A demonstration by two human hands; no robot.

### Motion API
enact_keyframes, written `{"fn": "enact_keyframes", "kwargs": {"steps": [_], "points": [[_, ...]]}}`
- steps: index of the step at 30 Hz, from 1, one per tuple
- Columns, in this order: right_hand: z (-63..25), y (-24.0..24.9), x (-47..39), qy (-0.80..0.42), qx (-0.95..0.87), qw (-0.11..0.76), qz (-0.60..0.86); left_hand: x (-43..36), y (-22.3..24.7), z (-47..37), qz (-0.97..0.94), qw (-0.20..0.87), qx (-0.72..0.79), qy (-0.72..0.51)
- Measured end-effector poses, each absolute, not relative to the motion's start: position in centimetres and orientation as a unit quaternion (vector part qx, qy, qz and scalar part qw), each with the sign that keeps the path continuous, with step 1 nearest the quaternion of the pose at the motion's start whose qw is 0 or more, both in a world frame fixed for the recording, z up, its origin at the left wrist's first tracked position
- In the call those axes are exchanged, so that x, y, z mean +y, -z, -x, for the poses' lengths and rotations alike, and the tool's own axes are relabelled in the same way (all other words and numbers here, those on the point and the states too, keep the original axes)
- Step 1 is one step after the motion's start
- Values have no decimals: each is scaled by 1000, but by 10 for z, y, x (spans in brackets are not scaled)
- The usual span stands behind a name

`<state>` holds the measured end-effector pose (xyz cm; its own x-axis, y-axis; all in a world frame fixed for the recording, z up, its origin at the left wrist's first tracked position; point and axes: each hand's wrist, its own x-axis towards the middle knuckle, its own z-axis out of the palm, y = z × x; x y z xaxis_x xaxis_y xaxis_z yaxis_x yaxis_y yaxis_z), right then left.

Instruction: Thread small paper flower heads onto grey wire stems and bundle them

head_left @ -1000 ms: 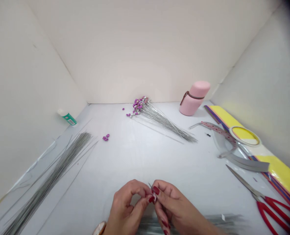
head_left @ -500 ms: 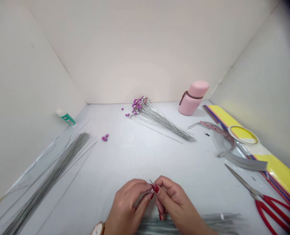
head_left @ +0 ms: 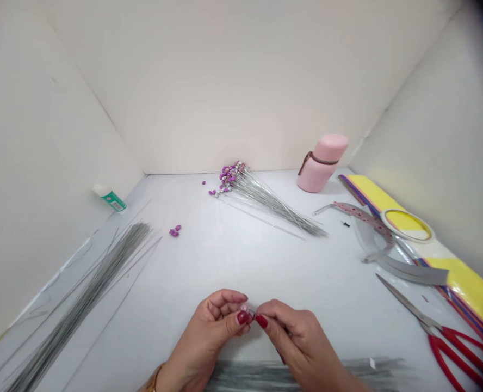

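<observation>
I could lose the small bud (head_left: 245,309) if the left hand (head_left: 215,326), pinching it at six o'clock, loosens; over-squeezing could crush it. The right hand (head_left: 296,332), at the bud's four o'clock, pinches what looks like a thin wire (head_left: 253,312) (blurry from here); tugging might tear the bud, pale pink and crumpled.
</observation>
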<state>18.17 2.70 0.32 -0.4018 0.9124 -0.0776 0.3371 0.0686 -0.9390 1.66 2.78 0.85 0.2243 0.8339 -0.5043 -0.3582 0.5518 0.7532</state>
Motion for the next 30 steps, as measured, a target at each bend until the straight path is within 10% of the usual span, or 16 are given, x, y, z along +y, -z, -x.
{"fn": "enact_keyframes", "kwargs": {"steps": [30], "points": [[-185, -11, 27, -466, -720, 267, 440, 32, -7, -16, -231, 769, 449, -392]]}}
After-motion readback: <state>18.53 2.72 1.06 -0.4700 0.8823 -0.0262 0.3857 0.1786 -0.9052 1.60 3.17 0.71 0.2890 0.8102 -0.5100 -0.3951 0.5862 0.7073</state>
